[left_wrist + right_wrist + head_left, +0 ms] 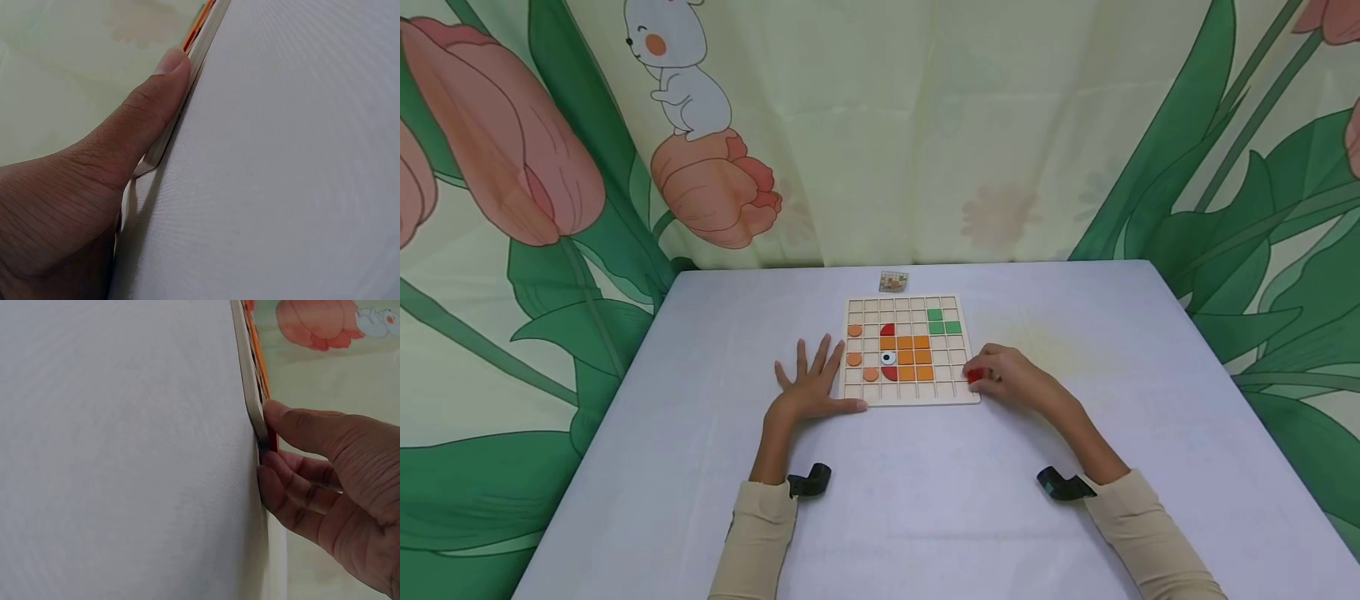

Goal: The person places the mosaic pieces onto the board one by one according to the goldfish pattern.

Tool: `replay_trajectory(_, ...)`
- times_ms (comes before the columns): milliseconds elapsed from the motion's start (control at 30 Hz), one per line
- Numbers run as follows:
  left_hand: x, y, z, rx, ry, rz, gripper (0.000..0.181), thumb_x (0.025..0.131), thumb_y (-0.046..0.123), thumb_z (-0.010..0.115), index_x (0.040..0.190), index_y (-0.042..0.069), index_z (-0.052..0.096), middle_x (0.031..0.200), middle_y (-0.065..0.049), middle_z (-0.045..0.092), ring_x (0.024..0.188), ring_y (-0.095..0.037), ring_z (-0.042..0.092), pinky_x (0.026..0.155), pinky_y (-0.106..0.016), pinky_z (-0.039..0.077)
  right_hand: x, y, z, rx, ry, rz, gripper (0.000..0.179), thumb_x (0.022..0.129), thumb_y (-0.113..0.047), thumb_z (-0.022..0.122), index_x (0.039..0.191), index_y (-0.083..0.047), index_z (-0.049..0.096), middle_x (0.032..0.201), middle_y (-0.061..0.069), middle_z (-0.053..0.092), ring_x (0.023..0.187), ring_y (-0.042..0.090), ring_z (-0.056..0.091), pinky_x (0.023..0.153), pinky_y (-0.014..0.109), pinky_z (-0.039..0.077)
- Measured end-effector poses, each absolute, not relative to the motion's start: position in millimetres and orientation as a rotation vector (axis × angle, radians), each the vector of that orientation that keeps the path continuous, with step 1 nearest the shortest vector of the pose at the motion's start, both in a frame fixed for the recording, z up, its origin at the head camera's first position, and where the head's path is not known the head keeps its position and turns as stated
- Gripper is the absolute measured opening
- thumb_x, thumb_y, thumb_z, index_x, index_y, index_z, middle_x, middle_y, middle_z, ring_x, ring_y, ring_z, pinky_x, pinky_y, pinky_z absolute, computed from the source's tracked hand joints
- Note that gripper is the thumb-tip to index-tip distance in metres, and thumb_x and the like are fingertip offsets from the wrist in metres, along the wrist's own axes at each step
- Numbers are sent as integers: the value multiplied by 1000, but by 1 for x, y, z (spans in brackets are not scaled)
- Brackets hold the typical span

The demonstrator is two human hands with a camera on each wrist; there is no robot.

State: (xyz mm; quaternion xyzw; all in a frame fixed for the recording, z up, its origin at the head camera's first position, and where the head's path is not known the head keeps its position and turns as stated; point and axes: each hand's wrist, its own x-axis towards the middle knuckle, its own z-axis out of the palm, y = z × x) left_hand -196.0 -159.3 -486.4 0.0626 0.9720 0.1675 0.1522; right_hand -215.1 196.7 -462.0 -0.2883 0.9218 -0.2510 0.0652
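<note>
A pale gridded board [951,387] lies on the table. Orange square tiles [922,358] form a block near its middle, with red rounded pieces [887,330] above and below the left column and an eye tile [888,357] in that column. Orange discs [854,359] sit to the left, green squares [935,327] at upper right. My left hand [808,390] spreads its fingers along the board's left side, thumb resting at the lower-left corner. At the right edge, my right hand [1011,377] pinches a red piece [976,375] between thumb and fingers; its exact shape is mostly hidden.
Behind the board lies a small patterned card or packet [892,282]. A white cloth covers the table [925,500]. A curtain [880,150] printed with tulips and a white animal hangs along the table's far edge. Each wrist wears a black camera [809,481].
</note>
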Motion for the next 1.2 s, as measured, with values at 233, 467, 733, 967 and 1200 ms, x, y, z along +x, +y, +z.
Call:
replay_trajectory(233,-195,-159,-485,184,2795,483,119,71,74,67,159,26,3,166,-3,-12,147,-40,-26,105,-76,-13,-214,191,-465,-846,2839,-710,14,86,-16,75,100,-14,73,91,0,59,76,12,52,65,21,48)
replay_trajectory(467,-194,-159,-483,186,2798,494,118,71,73,68,159,26,4,166,-4,-11,147,-41,-25,105,-76,-12,-215,188,-464,-827,2851,-675,13,86,-16,74,98,-15,71,90,1,58,75,12,50,65,21,47)
replay_trajectory(733,-193,-158,-483,181,2804,505,118,71,72,69,159,25,6,166,-4,-9,148,-41,-23,105,-77,-12,-215,187,-465,-832,2866,-662,13,86,-16,75,98,-13,70,89,1,57,74,12,50,63,21,45)
replay_trajectory(967,-192,-158,-483,181,2799,492,118,71,72,68,159,25,5,166,-4,-10,147,-41,-23,106,-77,-12,-214,183,-463,-821,2891,-625,13,86,-15,73,98,-13,70,88,1,57,73,12,50,63,22,45)
replay_trajectory(1200,-192,-158,-480,190,2794,495,117,72,72,69,159,25,4,166,-4,-10,147,-41,-24,106,-76,-12,-215,182,-462,-799,2896,-651,15,85,-18,76,98,-13,72,90,3,56,74,14,50,63,22,46)
